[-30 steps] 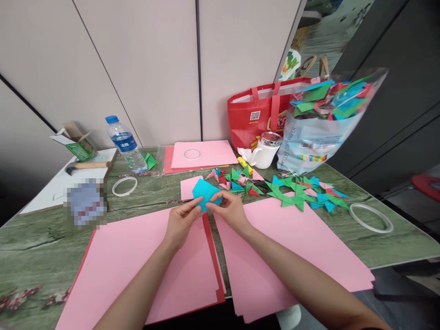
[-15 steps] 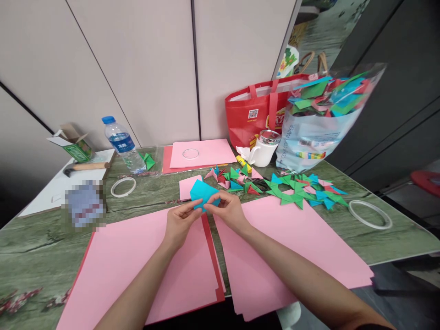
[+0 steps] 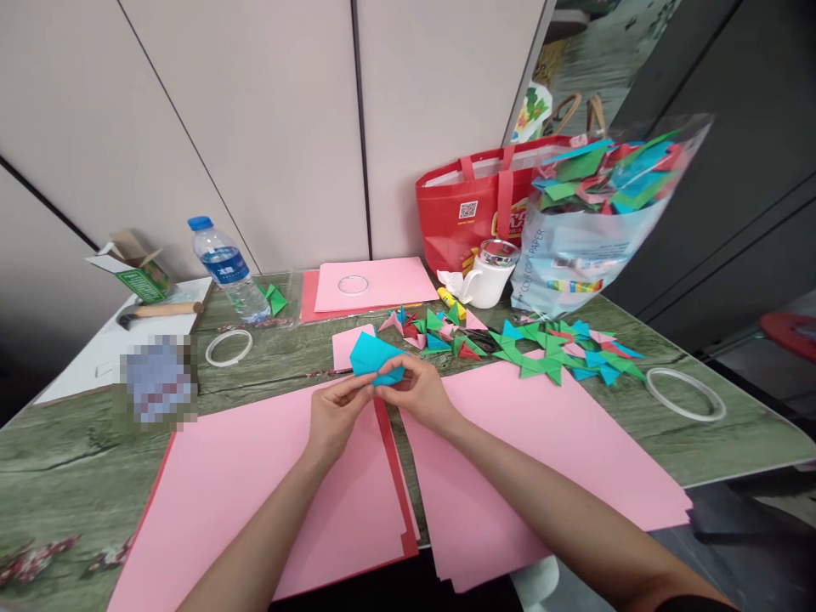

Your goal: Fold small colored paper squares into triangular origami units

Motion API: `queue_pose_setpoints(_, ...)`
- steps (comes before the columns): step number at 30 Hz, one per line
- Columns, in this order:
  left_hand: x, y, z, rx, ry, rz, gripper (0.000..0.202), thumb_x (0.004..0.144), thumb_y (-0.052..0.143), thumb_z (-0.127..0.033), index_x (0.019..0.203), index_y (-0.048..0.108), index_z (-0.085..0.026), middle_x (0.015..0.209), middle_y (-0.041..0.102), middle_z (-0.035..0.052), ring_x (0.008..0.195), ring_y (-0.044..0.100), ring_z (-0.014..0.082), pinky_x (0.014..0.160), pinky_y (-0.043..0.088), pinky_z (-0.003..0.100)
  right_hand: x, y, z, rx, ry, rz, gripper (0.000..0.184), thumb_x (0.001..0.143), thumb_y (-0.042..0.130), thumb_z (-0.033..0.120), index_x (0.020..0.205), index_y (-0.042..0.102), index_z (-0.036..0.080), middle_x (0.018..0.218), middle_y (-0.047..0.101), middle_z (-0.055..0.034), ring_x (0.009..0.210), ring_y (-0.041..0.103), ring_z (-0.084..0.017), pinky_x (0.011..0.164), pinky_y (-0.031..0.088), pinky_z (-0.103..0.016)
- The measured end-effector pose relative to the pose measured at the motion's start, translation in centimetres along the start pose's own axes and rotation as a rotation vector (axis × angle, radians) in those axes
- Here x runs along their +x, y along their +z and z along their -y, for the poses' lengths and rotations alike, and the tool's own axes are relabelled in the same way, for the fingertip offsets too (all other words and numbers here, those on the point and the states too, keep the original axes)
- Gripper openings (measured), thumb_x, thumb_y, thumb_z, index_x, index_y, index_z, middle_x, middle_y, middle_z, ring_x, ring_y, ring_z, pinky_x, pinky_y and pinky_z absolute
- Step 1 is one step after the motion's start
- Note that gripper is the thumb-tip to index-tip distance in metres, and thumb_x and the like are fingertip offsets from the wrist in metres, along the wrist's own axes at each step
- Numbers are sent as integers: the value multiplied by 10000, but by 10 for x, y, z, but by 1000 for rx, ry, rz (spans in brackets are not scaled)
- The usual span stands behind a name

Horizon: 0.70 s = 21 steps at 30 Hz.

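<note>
On the green wood-patterned table (image 3: 76, 442), set against a pale panelled wall, the left pink sheet (image 3: 242, 501) and the right pink sheet (image 3: 561, 450) lay side by side under the forearms. Behind stood a red tote bag (image 3: 472, 212), with a clear plastic bag (image 3: 592, 221) stuffed with folded coloured pieces leaning beside it. Water bottle (image 3: 226, 268) far left; white mug (image 3: 488, 280) in front of the tote. A scatter of folded triangles (image 3: 548, 353), green, blue and pink, lay between the mug and a tape ring (image 3: 685, 393). At centre, over the gap between the sheets, the left hand (image 3: 335, 416) and right hand (image 3: 417, 393) met on a blue paper piece (image 3: 373, 357), held just above the table. Thumb and forefinger of each hand were pinched shut on its near edge, the other fingers curled under. Judged mid-fold, with a crease being pressed. A further crease would call for edges lined up first, one hand anchoring while the other ran the fold.
</note>
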<state>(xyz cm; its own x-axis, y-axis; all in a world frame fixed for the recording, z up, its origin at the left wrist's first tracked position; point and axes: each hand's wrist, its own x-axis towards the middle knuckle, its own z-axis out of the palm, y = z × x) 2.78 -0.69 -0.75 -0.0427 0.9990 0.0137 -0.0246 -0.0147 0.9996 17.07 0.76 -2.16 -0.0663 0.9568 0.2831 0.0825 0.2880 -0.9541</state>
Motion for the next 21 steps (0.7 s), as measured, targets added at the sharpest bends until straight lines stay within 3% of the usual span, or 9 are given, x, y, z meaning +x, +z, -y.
queue_pose_setpoints(5,2,-3,-1,34,3,-13,236,583,732,-252,809,720,-186,826,721,42,781,650,211,731,519,302,3,-2,2,165,107,50,229,601,627,166,814,546,183,711,563,12,597,558,-115,547,475,-235)
queue_pose_setpoints(10,4,-7,-4,39,-9,-1,253,577,734,-258,817,718,-178,835,719,50,789,648,215,732,519,305,7,-5,2,301,153,55,382,567,635,140,899,457,204,696,593,33,594,608,-125,587,516,-272)
queue_pose_setpoints(15,8,-12,-10,51,-5,-12,250,566,735,-250,802,720,-167,791,720,52,743,648,204,715,515,304,10,-7,3,449,166,81,363,612,542,101,931,424,227,658,594,62,555,614,-117,604,538,-321)
queue_pose_setpoints(21,12,-19,-13,28,-16,58,187,560,719,-217,738,711,-161,727,702,37,696,632,182,673,511,288,15,-16,4,363,77,5,136,710,499,184,840,540,197,937,640,-40,880,613,-170,753,500,-334)
